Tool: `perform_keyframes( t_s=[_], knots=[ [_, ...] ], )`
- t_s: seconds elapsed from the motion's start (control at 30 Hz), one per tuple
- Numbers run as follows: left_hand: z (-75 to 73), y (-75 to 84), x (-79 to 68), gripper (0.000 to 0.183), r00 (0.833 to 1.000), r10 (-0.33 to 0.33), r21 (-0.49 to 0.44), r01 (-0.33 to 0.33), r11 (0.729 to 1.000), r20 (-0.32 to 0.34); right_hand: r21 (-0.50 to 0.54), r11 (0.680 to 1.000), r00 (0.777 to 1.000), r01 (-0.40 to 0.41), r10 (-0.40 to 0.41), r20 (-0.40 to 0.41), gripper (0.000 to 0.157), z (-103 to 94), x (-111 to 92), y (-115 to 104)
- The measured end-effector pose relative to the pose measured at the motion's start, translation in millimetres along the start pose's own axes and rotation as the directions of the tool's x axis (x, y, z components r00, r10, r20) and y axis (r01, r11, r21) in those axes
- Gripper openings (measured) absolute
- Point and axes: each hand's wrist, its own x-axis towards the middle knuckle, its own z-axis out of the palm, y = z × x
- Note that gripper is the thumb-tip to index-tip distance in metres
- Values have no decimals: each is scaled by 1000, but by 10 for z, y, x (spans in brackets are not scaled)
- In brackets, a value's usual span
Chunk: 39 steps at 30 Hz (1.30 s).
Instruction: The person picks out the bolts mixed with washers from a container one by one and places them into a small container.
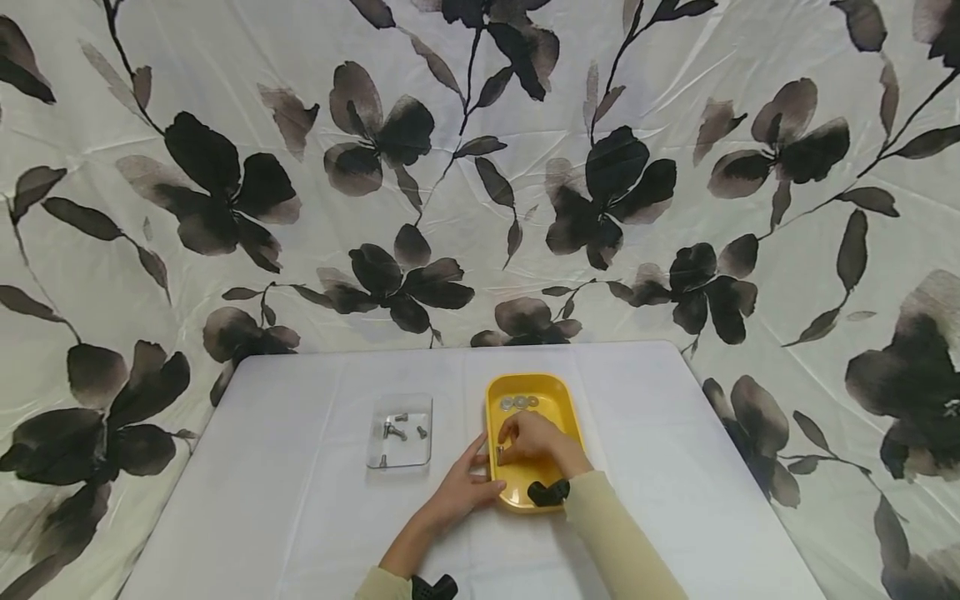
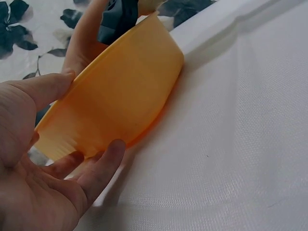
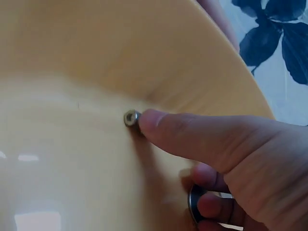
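Note:
My left hand (image 1: 463, 487) holds the yellow tray (image 1: 566, 392) at its near left side. In the left wrist view, the thumb lies at the rim and the fingers are against the outer wall (image 2: 125, 82). Reaching inside the tray, my right hand (image 1: 534, 437) pinches a small socket-head screw (image 3: 131, 118) close over the tray floor. Only the screw's head end shows past the thumb; its shank is hidden. A metal washer (image 3: 195, 204) appears beside the lower fingers in the right wrist view. Three washers (image 1: 520, 402) lie in a row at the tray's far end.
Left of the tray stands a clear plastic box (image 1: 400, 464) with several metal screws (image 1: 397, 432) scattered in it. Both stand on a white-covered table (image 1: 262, 475). A floral cloth (image 1: 480, 200) hangs behind the table's far edge. Each wrist wears a black device (image 1: 547, 493).

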Motion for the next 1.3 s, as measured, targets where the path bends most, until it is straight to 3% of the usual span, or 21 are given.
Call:
perform_keyframes(
  t_s=[0.23,0.37,0.83,1.07,1.3],
  knots=[
    [10,10,-2,91,1000,-4,24,4,1000,-12,-21,1000,1000,18,-18,-2,11,-33,42,33],
    [14,10,5,90,1000,1,31,-1,1000,-12,-10,1000,1000,11,-11,-16,14,-69,60,61],
    [-10,-18,2,90,1000,-6,34,6,999,-5,40,999,998,32,-35,61,24,-56,43,-10],
    [-6,-27,-18,89,1000,-5,27,5,1000,-9,-28,998,997,48,-46,63,19,-26,33,-65],
    [1,-38,1,89,1000,6,31,-6,999,-16,-142,989,1000,30,-30,3,17,-36,71,-33]
  ],
)
